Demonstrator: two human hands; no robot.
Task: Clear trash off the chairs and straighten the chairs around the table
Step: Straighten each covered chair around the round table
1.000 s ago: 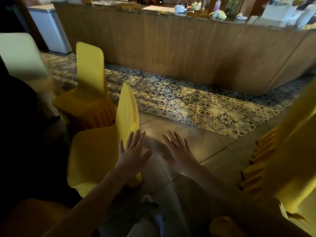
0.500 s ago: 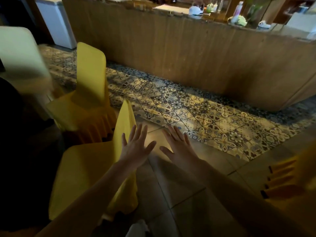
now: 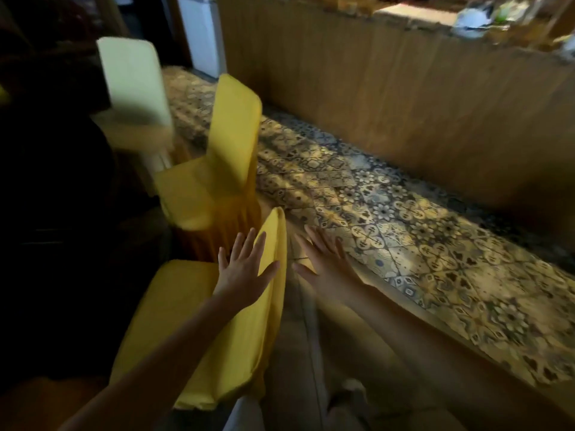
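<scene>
Left hand: fingers spread, flat before the near yellow fabric-covered chair backrest — contact unclear.
Right hand: fingers spread, empty — over the patterned tile floor.

— What sort of place is this?
— A café or banquet dining room: fabric-covered yellow chairs stand in a row, beside a long wood-panelled service counter.
— Anything else?
— Patterned floor tiles, and a white chest freezer behind.

Bare forearms, pale trousers
</scene>
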